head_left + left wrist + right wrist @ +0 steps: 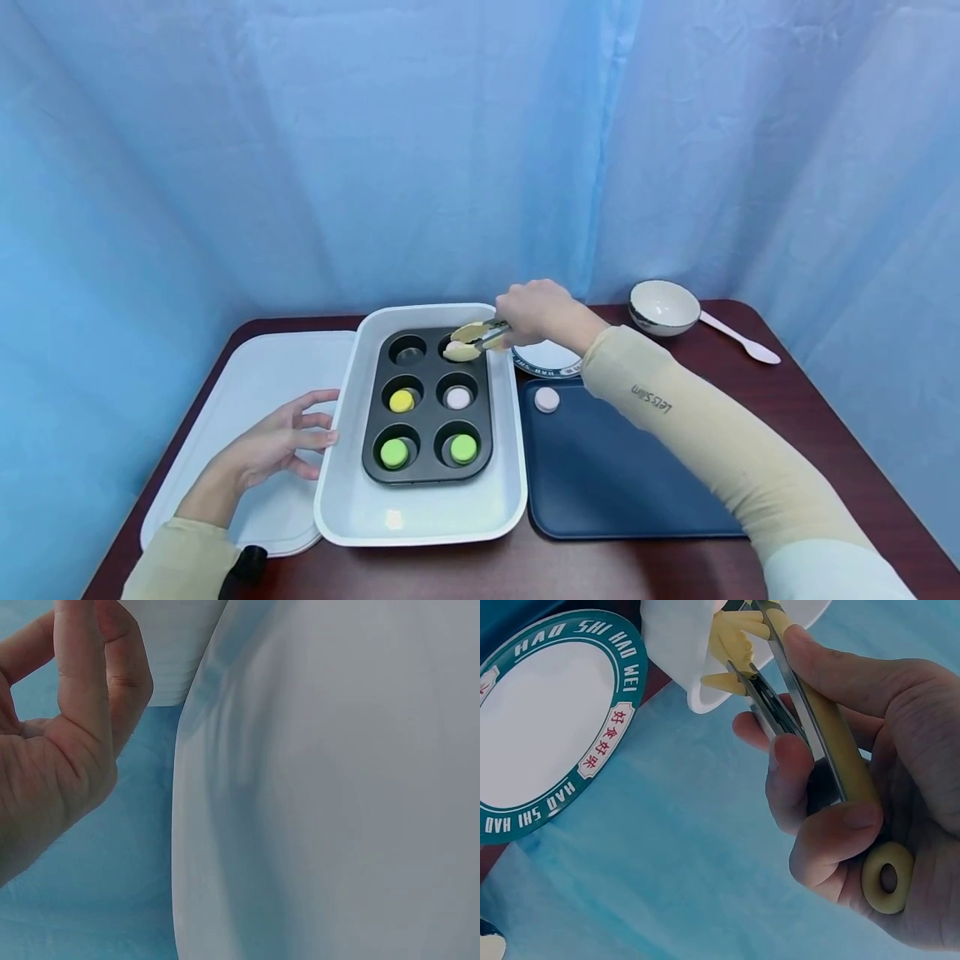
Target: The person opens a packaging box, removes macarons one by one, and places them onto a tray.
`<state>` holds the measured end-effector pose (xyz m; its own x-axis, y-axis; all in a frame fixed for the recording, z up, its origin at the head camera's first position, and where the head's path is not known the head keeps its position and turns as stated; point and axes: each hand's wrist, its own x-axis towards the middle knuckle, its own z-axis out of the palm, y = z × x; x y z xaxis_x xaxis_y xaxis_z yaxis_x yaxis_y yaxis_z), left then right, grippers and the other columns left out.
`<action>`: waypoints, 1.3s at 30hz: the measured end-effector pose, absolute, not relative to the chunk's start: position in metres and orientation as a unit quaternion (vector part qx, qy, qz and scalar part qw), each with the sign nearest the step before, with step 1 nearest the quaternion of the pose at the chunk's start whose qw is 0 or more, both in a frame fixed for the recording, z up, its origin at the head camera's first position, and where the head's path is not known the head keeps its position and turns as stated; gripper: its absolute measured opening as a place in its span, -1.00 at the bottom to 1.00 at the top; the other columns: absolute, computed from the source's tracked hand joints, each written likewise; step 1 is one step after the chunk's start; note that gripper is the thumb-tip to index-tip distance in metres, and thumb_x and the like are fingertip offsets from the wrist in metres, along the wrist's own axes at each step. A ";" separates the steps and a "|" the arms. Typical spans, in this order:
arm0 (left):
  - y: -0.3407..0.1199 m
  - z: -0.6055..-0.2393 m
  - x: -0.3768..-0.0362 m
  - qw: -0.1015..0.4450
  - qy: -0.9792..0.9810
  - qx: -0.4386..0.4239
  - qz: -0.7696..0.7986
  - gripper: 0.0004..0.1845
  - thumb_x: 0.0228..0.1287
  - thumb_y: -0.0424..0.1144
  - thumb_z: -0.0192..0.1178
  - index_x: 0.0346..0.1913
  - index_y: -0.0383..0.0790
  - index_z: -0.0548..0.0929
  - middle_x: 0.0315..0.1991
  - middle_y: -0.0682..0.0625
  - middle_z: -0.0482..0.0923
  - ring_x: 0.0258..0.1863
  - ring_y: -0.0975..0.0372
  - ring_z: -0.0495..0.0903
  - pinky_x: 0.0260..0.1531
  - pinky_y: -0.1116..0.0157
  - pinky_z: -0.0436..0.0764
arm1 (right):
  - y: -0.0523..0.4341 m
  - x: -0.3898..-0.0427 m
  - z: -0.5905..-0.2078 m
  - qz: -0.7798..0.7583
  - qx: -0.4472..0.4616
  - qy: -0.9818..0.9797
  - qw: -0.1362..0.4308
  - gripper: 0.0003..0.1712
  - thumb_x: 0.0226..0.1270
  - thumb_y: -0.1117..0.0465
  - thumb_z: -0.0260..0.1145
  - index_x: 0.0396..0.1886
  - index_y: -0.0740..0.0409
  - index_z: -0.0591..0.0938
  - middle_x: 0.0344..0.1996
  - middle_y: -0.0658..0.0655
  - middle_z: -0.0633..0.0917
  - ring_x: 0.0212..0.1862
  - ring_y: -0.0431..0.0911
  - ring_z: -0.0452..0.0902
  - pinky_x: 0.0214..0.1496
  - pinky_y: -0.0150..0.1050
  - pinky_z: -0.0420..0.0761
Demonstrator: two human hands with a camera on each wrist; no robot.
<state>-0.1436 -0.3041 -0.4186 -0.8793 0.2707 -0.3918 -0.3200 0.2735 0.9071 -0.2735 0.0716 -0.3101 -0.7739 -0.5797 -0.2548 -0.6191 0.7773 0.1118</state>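
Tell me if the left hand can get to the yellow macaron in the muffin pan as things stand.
Probably yes. The left hand rests open at the white tray's left rim, and the yellow macaron sits uncovered in the near column of the muffin pan; nothing lies between them.

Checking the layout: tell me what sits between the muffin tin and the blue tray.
Head view: only the white dish's right rim separates the muffin tin from the blue tray.
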 end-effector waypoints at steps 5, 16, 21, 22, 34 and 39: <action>-0.304 -0.418 -0.144 0.246 0.757 -0.010 0.605 -0.16 0.32 -0.26 0.34 0.56 -0.16 0.12 0.13 -0.34 0.51 -0.12 -0.05 0.72 -0.30 -0.09 0.74 | 0.077 -0.274 -0.314 0.089 -0.333 0.934 0.092 -0.71 0.38 -0.08 0.40 -0.19 0.04 0.76 -0.51 -0.02 0.61 -0.52 -0.12 0.45 -0.51 -0.26 0.43; -0.305 -0.420 -0.146 0.245 0.763 -0.016 0.598 -0.17 0.31 -0.26 0.36 0.54 -0.15 0.15 0.14 -0.35 0.50 -0.12 -0.05 0.72 -0.30 -0.09 0.74 | 0.097 -0.276 -0.318 0.060 -0.367 0.927 0.049 -0.61 0.42 -0.07 0.36 0.10 0.00 0.75 -0.26 0.04 0.69 -0.51 -0.11 0.44 -0.58 -0.25 0.38; -0.308 -0.421 -0.145 0.245 0.762 -0.021 0.598 -0.16 0.30 -0.25 0.36 0.54 -0.14 0.15 0.15 -0.34 0.49 -0.13 -0.04 0.72 -0.29 -0.09 0.74 | 0.110 -0.273 -0.315 0.029 -0.384 0.923 0.021 -0.53 0.43 -0.05 0.36 0.23 0.02 0.69 -0.11 0.10 0.72 -0.55 -0.10 0.44 -0.63 -0.24 0.43; -0.308 -0.421 -0.145 0.246 0.761 -0.019 0.600 -0.16 0.31 -0.25 0.36 0.54 -0.14 0.14 0.15 -0.34 0.49 -0.12 -0.04 0.72 -0.29 -0.09 0.74 | 0.112 -0.272 -0.314 0.025 -0.386 0.922 0.015 -0.52 0.43 -0.05 0.36 0.24 0.02 0.68 -0.10 0.10 0.71 -0.55 -0.11 0.45 -0.63 -0.23 0.44; -0.308 -0.420 -0.147 0.251 0.755 -0.018 0.605 -0.16 0.33 -0.25 0.34 0.56 -0.13 0.12 0.19 -0.35 0.46 -0.10 -0.04 0.71 -0.25 -0.09 0.74 | 0.168 -0.246 -0.309 -0.015 -0.407 0.908 -0.101 -0.44 0.39 -0.05 0.40 0.28 0.12 0.64 -0.06 0.12 0.68 -0.62 -0.21 0.39 -0.66 -0.28 0.39; -0.305 -0.420 -0.149 0.254 0.754 -0.017 0.606 -0.16 0.34 -0.25 0.34 0.56 -0.14 0.12 0.18 -0.35 0.47 -0.11 -0.05 0.71 -0.25 -0.09 0.74 | 0.203 -0.233 -0.316 -0.035 -0.429 0.886 -0.175 -0.45 0.27 0.01 0.49 0.20 0.15 0.70 -0.09 0.11 0.73 -0.58 -0.16 0.46 -0.63 -0.26 0.40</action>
<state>-0.1486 -0.3055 -0.4202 -0.8709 0.2820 -0.4025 -0.3321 0.2659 0.9050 -0.2334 0.2027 -0.3156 -0.5712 -0.7473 0.3396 -0.7715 0.6300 0.0887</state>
